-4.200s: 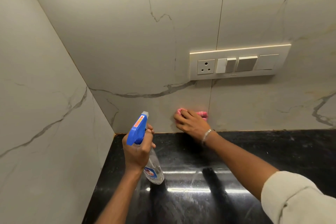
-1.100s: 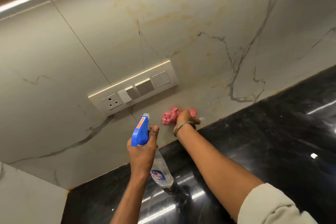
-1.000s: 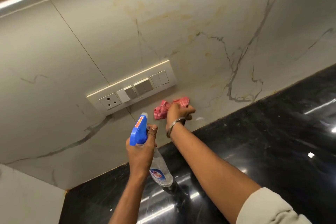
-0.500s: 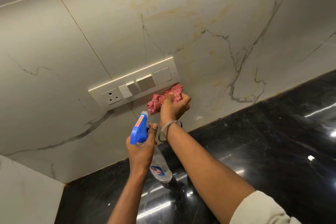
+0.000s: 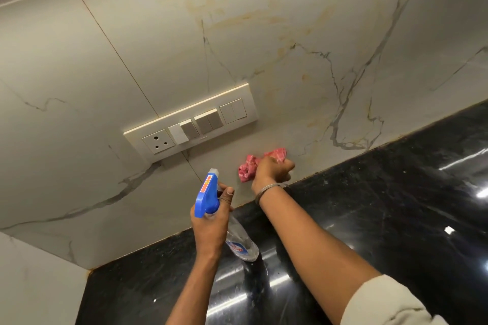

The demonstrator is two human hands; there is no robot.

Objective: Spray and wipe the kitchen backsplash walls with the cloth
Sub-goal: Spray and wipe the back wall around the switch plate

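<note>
Wiping step in hand, not spraying. Right hand (image 5: 273,170) gripped the bunched pink cloth (image 5: 248,169), fingers curled round it, and pressed it on the backsplash (image 5: 290,60) low down, just above the black countertop (image 5: 396,206), below and right of the switch plate (image 5: 190,124). Metal bangle (image 5: 269,188) on that wrist, pale sleeve (image 5: 390,301) at the elbow. Left hand (image 5: 211,227) wrapped the neck of the spray bottle (image 5: 207,198), thumb up beside the blue head, nozzle toward the wall under the plate; bottle held off the counter, clear body hanging below the fist. Could not tell if a finger was on the trigger; no mist seen. Judgement: lower band of this panel being covered, a lot of wall above and to the right looked undone, with yellowish staining (image 5: 237,16) high up, though some may be the stone's own veining. Next move likely calls for carrying the stroke right along the counter line or up toward the stains, probably a fresh spray there first, keeping liquid away from the socket. Versus half a second earlier: the cloth was tucked against the plate's bottom edge, now lower and further right, near the counter. Versus four seconds earlier: wiping was nearer the left corner, the view has swung right. Bottle grip unchanged throughout.
</note>
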